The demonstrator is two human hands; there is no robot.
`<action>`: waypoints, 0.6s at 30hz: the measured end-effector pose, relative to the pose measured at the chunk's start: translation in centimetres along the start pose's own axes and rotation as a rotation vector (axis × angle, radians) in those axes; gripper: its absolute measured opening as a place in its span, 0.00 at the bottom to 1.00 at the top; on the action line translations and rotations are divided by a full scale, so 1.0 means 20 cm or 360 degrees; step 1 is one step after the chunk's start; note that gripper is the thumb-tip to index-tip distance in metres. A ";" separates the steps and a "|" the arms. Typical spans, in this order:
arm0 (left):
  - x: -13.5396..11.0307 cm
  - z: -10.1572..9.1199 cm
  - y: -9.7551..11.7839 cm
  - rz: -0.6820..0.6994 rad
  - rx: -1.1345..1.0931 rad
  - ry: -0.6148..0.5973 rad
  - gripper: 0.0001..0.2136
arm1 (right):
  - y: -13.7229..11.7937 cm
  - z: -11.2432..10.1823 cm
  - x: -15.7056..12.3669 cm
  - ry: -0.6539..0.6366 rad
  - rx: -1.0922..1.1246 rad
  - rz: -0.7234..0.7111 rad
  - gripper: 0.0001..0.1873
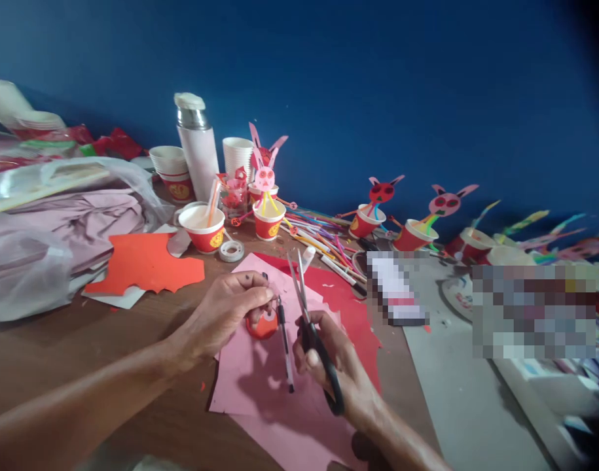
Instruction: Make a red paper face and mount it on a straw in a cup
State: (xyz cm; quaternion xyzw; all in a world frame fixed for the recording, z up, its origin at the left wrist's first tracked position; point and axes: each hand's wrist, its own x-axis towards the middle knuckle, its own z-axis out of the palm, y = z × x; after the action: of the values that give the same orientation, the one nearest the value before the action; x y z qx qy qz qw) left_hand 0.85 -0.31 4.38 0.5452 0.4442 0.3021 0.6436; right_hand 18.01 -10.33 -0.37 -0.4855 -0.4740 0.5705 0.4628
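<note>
My left hand (228,306) is closed in a pinch on a small round red paper piece (262,325) held just above a pink paper sheet (260,373). My right hand (331,363) is wrapped round the black handles of a pair of scissors (304,307), blades pointing up and away, slightly apart. A black pen (285,343) lies on the pink sheet between my hands. Red paper (348,307) lies under the pink sheet on the right.
An orange cut sheet (145,263) lies at left beside plastic-wrapped fabric (58,229). Behind stand red paper cups (203,229), a tape roll (231,250), a white flask (197,147), stacked white cups (237,156), coloured straws (319,239) and cup rabbit figures (417,226). Grey card (456,379) lies right.
</note>
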 end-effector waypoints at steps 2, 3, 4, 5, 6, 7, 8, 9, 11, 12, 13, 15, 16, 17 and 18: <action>0.00 0.00 0.01 0.0049 -0.0090 0.0061 0.09 | 0.00 0.01 -0.01 -0.0063 -0.0025 0.0036 0.25; 0.00 0.00 0.01 0.0059 -0.0135 0.0079 0.09 | 0.00 0.02 -0.01 -0.0084 -0.0049 0.0039 0.25; 0.00 0.00 0.01 0.0063 -0.0166 0.0085 0.09 | 0.00 0.03 -0.01 -0.0102 -0.0075 0.0042 0.25; 0.00 0.00 0.01 0.0066 -0.0188 0.0096 0.09 | 0.00 0.03 -0.01 -0.0117 -0.0097 0.0048 0.25; -0.01 0.01 0.00 0.0063 -0.0196 0.0107 0.09 | 0.00 0.04 -0.01 -0.0131 -0.0111 0.0058 0.26; -0.01 0.01 0.00 0.0057 -0.0198 0.0119 0.09 | 0.00 0.04 -0.01 -0.0141 -0.0115 0.0072 0.26; -0.01 0.01 -0.01 0.0048 -0.0205 0.0131 0.09 | 0.00 0.04 -0.02 -0.0147 -0.0109 0.0084 0.27; -0.01 0.02 -0.01 0.0031 -0.0215 0.0135 0.09 | 0.00 0.04 -0.02 -0.0155 -0.0098 0.0090 0.27; -0.01 0.02 -0.02 -0.0010 -0.0245 0.0111 0.08 | 0.02 0.05 -0.02 -0.0163 -0.0070 0.0081 0.28; -0.01 0.02 -0.03 -0.0027 -0.0256 0.0086 0.08 | 0.02 0.04 -0.01 -0.0166 -0.0056 0.0072 0.28; -0.01 0.03 -0.03 -0.0040 -0.0264 0.0061 0.08 | 0.03 0.04 -0.01 -0.0171 -0.0046 0.0060 0.28; -0.01 0.03 -0.03 -0.0068 -0.0263 0.0014 0.08 | 0.04 0.04 -0.01 -0.0186 -0.0042 0.0045 0.28; -0.01 0.03 -0.03 -0.0085 -0.0261 -0.0003 0.08 | 0.05 0.04 -0.01 -0.0192 -0.0045 0.0041 0.27; -0.01 0.03 -0.03 -0.0104 -0.0259 -0.0012 0.07 | 0.05 0.03 -0.01 -0.0199 -0.0047 0.0041 0.27; -0.01 0.03 -0.03 -0.0118 -0.0256 -0.0015 0.07 | 0.05 0.03 -0.01 -0.0200 -0.0045 0.0042 0.27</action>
State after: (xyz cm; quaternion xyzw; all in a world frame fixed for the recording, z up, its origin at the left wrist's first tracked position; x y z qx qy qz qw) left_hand 1.35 -0.86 3.81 0.4763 0.4354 0.3102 0.6980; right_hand 17.32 -10.72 -1.38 -0.4614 -0.5037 0.5992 0.4175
